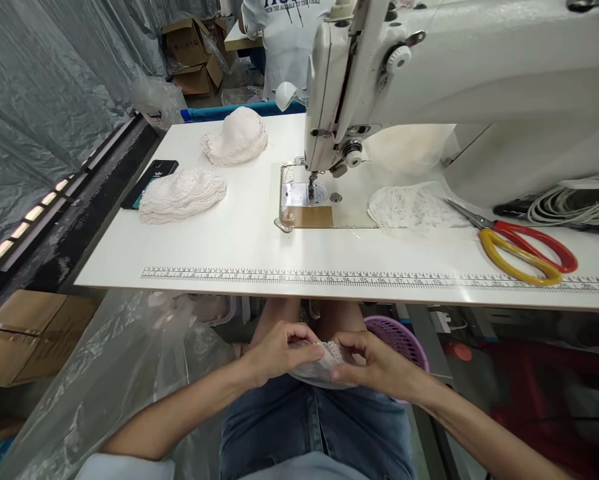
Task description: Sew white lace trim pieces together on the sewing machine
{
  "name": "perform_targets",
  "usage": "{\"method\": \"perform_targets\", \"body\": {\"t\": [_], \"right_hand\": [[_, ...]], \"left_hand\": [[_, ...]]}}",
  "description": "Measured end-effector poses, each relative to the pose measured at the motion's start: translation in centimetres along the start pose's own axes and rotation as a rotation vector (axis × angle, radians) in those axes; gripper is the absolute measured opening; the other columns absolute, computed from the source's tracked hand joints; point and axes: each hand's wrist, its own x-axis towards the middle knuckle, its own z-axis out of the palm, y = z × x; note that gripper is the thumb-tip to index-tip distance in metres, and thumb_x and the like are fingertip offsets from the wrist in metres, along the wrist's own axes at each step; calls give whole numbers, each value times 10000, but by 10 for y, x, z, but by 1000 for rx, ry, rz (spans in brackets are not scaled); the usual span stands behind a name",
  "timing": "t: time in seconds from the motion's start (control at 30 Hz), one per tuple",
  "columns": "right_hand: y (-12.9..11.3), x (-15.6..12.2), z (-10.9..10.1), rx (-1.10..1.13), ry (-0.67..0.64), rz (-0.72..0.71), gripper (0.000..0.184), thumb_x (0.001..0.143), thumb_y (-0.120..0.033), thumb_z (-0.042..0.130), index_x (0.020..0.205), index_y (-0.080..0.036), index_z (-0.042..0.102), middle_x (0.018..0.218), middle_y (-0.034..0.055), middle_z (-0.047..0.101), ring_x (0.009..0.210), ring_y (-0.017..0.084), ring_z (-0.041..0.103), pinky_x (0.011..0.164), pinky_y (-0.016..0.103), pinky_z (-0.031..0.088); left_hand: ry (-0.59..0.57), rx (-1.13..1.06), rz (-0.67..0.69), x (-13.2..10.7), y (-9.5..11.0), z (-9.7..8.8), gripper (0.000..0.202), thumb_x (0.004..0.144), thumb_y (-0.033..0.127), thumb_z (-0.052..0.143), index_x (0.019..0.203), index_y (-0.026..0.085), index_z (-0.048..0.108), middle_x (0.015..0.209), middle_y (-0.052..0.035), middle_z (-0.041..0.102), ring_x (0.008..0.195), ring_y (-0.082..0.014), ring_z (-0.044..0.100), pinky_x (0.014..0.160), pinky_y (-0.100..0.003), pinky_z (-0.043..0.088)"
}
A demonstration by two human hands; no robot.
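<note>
Below the table edge, over my lap in blue jeans, my left hand [278, 352] and my right hand [374, 363] both pinch a small white lace piece [323, 363]. Their fingers are curled round its edges from either side. On the white table [229, 247] above stands a white sewing machine [429, 73], its needle over the metal plate [299, 197]. Another lace piece [412, 207] lies flat under the machine arm.
Two piles of white lace pieces [182, 195] [237, 137] sit at the table's left, beside a dark phone [152, 177]. Red and yellow scissors [522, 248] and coiled cable [574, 200] lie right. A purple basket [397, 337] and clear plastic bag [114, 373] are underneath. A person in white [279, 40] stands behind.
</note>
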Motion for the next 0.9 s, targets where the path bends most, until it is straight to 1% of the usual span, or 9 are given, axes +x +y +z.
{"method": "perform_targets", "body": {"t": [0.07,0.13,0.3,0.4,0.5,0.57,0.67,0.77,0.9], "right_hand": [[3,2,2,11,50,14,354,777,-479,620,661,-169,497,603,-50,361,554,87,311,482,209,237],[6,2,2,35,61,15,358,793,-485,599,662,-167,500,605,-45,363,556,88,314,475,206,241],[11,1,-2,35,55,9,362,798,-484,591,660,-161,502,604,-41,369,562,88,326,484,209,245],[10,0,-5,26,40,-3,357,821,-475,562,663,-159,505,609,-40,373,565,90,341,494,211,260],[7,-1,-6,35,42,-27,291,836,-445,553,768,-162,541,672,-20,464,609,107,422,532,216,326],[6,-3,-5,15,101,-57,250,841,-425,556,885,-180,531,760,1,532,671,128,485,573,224,377],[8,-6,-3,-131,206,-103,221,862,-400,539,970,-211,503,803,9,573,705,145,531,594,232,410],[9,-6,0,-326,300,-175,130,893,-345,506,912,-217,517,761,3,578,675,141,539,582,233,406],[9,-6,3,-460,394,-340,107,918,-251,461,835,-207,512,838,39,568,761,150,558,650,244,425]], "left_hand": [[-3,26,-6,0,3,2,256,743,358,639,731,104,667,640,-4,546,610,-96,445,559,-205,310],[-13,14,-14,0,3,2,259,747,365,638,767,109,677,656,-11,571,617,-100,465,567,-203,328],[-6,-45,-55,4,-3,4,310,612,312,761,844,121,686,719,-26,632,662,-122,529,632,-217,394],[28,-35,-59,7,-5,6,296,616,327,756,810,112,693,707,-29,631,643,-120,525,609,-215,384],[62,-23,-59,8,-4,6,308,623,355,746,792,102,698,686,-33,625,631,-125,519,589,-217,372],[78,-19,-64,7,-2,6,315,624,362,743,790,98,699,670,-33,619,621,-125,513,577,-218,365],[89,-30,-80,6,-1,6,319,627,362,739,791,90,698,664,-34,615,607,-116,501,568,-216,358],[96,-70,-91,6,-4,7,333,615,362,748,788,83,694,673,-37,613,606,-110,496,572,-215,363],[115,-105,-93,7,-10,7,342,604,364,754,784,80,690,683,-40,613,611,-107,498,581,-216,374]]}}
